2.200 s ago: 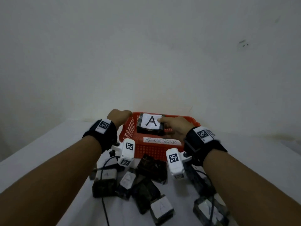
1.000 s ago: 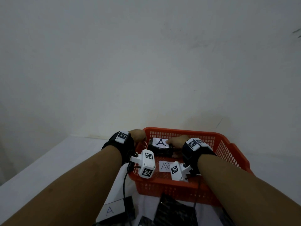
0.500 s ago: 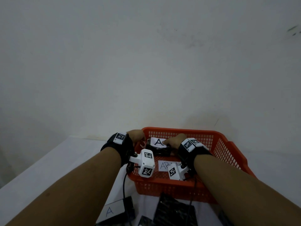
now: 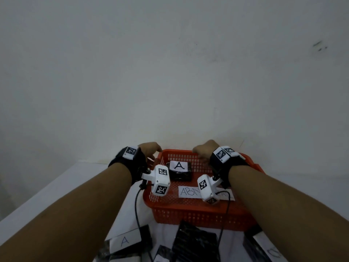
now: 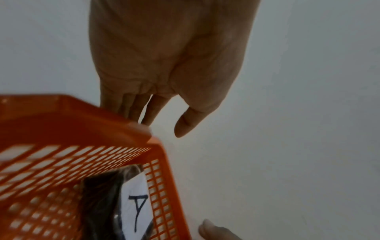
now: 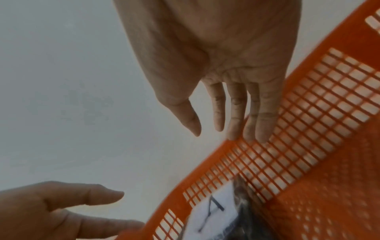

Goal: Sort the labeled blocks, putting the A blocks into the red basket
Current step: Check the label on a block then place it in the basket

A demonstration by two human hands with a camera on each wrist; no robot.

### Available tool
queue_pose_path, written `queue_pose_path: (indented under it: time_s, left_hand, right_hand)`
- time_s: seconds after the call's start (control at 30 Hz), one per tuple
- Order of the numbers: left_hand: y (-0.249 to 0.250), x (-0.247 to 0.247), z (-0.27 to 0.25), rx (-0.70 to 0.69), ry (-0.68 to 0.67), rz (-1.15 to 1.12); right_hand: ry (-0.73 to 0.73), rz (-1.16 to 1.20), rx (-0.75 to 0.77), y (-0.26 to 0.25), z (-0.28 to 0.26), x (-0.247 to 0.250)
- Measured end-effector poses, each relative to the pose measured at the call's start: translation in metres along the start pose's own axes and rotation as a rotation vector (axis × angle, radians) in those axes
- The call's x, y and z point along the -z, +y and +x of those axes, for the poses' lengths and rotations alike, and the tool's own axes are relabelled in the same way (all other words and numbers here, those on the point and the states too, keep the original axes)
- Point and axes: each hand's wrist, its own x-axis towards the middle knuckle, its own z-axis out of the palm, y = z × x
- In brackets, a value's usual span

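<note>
The red basket [image 4: 198, 214] stands on the white table against the wall. A black block with a white A label [image 4: 179, 171] lies inside it, at the far left corner, with no hand on it. My left hand [image 4: 151, 150] hovers over the far left corner of the basket, fingers straight and empty. My right hand [image 4: 202, 150] hangs over the far rim, also empty. In the left wrist view the left hand [image 5: 162, 128] is above the basket's rim [image 5: 82, 113] and the A block [image 5: 115, 203]. The right wrist view has the right hand's fingertips [image 6: 261, 134] near the basket's wall [image 6: 308, 113].
A paper strip reading "ABN…" [image 4: 188, 191] lies on the basket floor. In front of the basket lie more black blocks: one labelled A [image 4: 128, 241] at the left, an unlabelled face [image 4: 196, 242] in the middle, another [image 4: 264, 248] at the right. Wrist camera cables hang down.
Both hands have let go of the A block, which now lies in the basket. They have risen and spread apart over the far rim.
</note>
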Motion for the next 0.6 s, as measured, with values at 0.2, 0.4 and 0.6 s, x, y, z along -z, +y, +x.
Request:
queue_pose_path:
  time_s: [0.2,0.4,0.6]
  left_hand:
    - [0.030,0.022,-0.052,-0.229,0.070,0.125]
    - [0.017,0.024,-0.112,-0.413,0.151,0.432]
    - [-0.025,0.027,-0.169,-0.531,0.162,0.671]
  right_hand:
    - [0.138,-0.131,0.275,-0.044,-0.071,0.048]
    - [0.053,-0.189,0.402,-0.050,-0.150,0.057]
    - [-0.059,-0.204,0.453,-0.036,-0.224,0.042]
